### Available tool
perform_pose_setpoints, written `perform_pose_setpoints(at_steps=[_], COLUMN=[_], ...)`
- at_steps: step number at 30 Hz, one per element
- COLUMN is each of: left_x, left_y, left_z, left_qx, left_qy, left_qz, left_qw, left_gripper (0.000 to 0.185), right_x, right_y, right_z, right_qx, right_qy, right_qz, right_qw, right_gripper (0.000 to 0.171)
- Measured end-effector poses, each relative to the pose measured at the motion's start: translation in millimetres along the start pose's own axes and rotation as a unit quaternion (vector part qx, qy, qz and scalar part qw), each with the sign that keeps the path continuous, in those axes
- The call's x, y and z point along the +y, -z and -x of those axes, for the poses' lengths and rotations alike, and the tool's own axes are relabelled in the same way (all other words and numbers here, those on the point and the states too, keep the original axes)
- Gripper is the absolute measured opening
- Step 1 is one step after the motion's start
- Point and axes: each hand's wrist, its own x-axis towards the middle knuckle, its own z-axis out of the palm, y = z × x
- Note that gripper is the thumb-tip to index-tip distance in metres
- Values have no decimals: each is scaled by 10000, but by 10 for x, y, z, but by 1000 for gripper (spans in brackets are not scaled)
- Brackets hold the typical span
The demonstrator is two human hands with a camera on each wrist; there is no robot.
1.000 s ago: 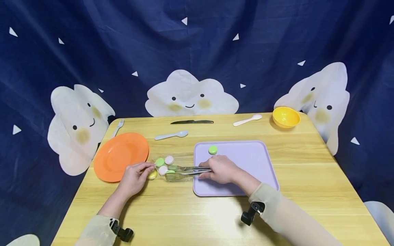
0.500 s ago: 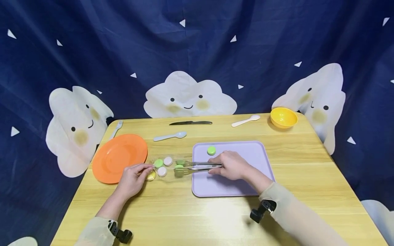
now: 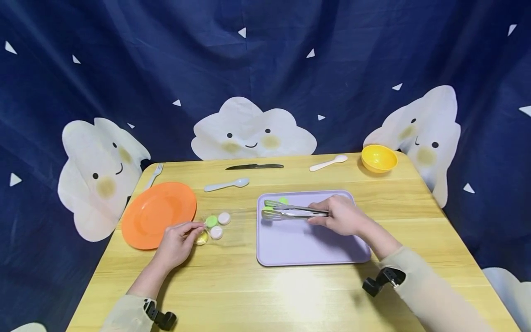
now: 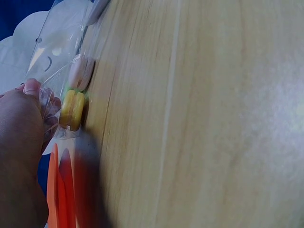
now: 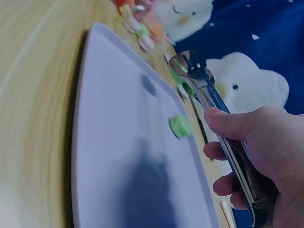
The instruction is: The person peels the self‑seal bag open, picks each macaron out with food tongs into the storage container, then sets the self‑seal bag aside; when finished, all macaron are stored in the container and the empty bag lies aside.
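Note:
My left hand (image 3: 176,242) pinches the near corner of a clear plastic bag (image 3: 235,226) lying flat on the table. Inside show a green macaron (image 3: 211,221), two pale pink ones and a yellow macaron (image 4: 72,110) close by the fingers. With my right hand (image 3: 342,214) I grip metal tongs (image 3: 296,212) over the lilac tray (image 3: 290,251). Between the slotted tips of the tongs sits a green macaron (image 5: 188,89), held above the tray. Another green macaron (image 5: 180,126) lies on the tray near its far rim, partly hidden by the tongs in the head view.
An orange plate (image 3: 157,216) lies left of the bag, with a fork (image 3: 155,174) behind it. Along the back are a grey spoon (image 3: 227,184), a black knife (image 3: 255,166), a pale pink spoon (image 3: 328,163) and a yellow bowl (image 3: 379,160).
The tongs have come out of the bag with a green macaron and moved right and back over the tray. My left hand keeps its pinch on the bag.

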Motion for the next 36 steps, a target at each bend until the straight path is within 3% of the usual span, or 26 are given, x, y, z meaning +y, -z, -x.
perform_pose_setpoints(at_steps=[5, 13, 20, 31, 36], left_x=[9, -6, 0, 27, 33], left_y=[6, 4, 4, -8, -2], left_z=[16, 22, 9, -1, -9], left_qx=[-77, -45, -43, 51, 38], left_qy=[68, 77, 106, -19, -11], left_qz=[3, -7, -17, -8, -74], left_qw=[9999, 10000, 9999, 10000, 10000], left_gripper=[18, 19, 19, 22, 20], right_x=[162, 412, 546, 563, 452], right_y=[137, 302, 358, 338, 315], right_z=[168, 401, 505, 525, 454], right_qx=[83, 396, 407, 141, 312], right_qy=[-283, -577, -872, -1240, -911], right_qz=[-108, 424, 566, 615, 461], right_qw=[9995, 9966, 9938, 9903, 9943], right_gripper=[33, 41, 43, 58, 50])
